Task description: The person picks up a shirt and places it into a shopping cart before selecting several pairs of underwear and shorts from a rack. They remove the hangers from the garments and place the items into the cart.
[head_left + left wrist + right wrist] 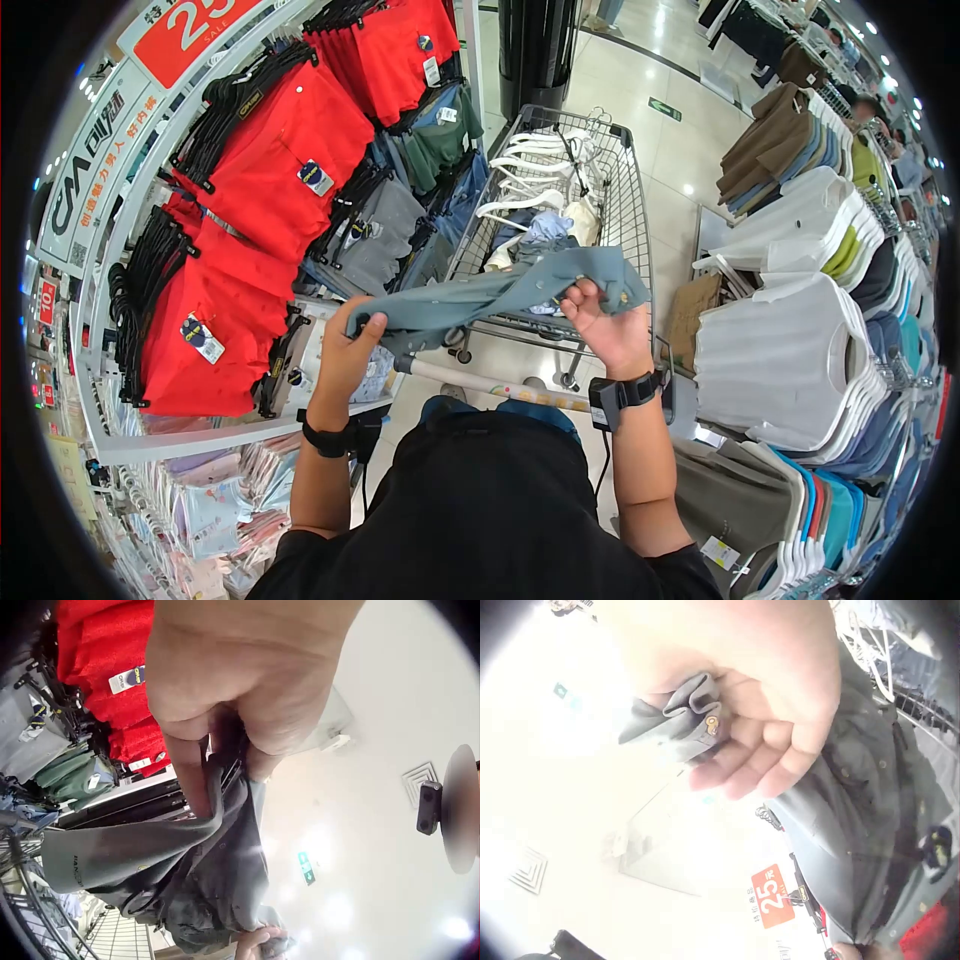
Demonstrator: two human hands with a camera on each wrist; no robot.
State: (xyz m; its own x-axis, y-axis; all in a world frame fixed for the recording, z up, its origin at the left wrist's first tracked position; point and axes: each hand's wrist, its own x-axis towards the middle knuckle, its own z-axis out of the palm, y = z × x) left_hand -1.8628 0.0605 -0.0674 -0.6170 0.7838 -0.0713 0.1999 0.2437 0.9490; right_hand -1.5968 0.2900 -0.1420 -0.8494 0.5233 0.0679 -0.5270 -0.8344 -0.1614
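Note:
A grey-green garment (480,300) is stretched sideways between both hands, over the near end of the cart. My left hand (348,350) grips its left end, thumb on top; in the left wrist view the cloth (217,862) hangs from between the fingers and thumb of the left hand (232,690). My right hand (612,325) holds the other end. Seen from the right wrist, a bunched fold with a small yellow print (705,724) is pinched in the right hand (757,705), its other fingers loosely curled.
A wire shopping cart (640,200) ahead holds white hangers (530,165) and folded clothes. Red garments (270,150) on black hangers fill the left rack. White shirts (770,350) and other clothes hang at the right. Tiled floor (660,140) shows beyond the cart.

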